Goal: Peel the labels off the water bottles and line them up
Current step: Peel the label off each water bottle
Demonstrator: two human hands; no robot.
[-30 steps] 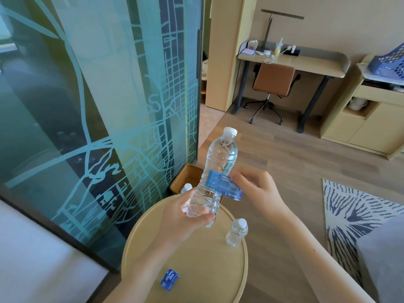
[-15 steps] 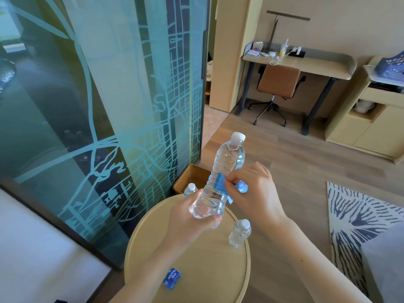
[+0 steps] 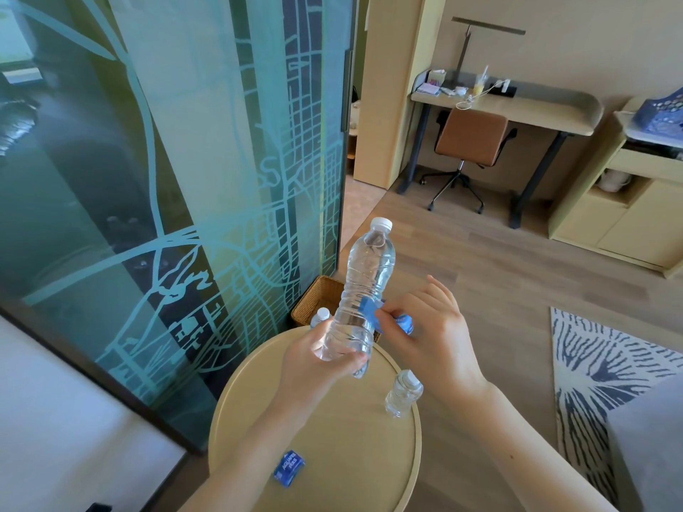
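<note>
My left hand (image 3: 314,360) grips the lower end of a clear water bottle (image 3: 364,282) with a white cap, held tilted above the round table. My right hand (image 3: 432,334) pinches the bottle's blue label (image 3: 401,321), which hangs mostly peeled off with one strip still on the bottle's side. A bare bottle (image 3: 403,393) stands on the table (image 3: 332,445) at the right. Another bottle's cap (image 3: 320,315) shows behind my left hand. A crumpled blue label (image 3: 289,468) lies near the table's front.
A wicker basket (image 3: 318,299) sits on the floor just beyond the table, beside a tall patterned glass panel (image 3: 177,179) on the left. A desk with a brown chair (image 3: 471,136) stands far back. A patterned rug (image 3: 598,371) lies to the right.
My right hand has pulled the blue label further off the bottle and bunched it up; it was wrapped flat around the middle before. The bottle stays in my left hand.
</note>
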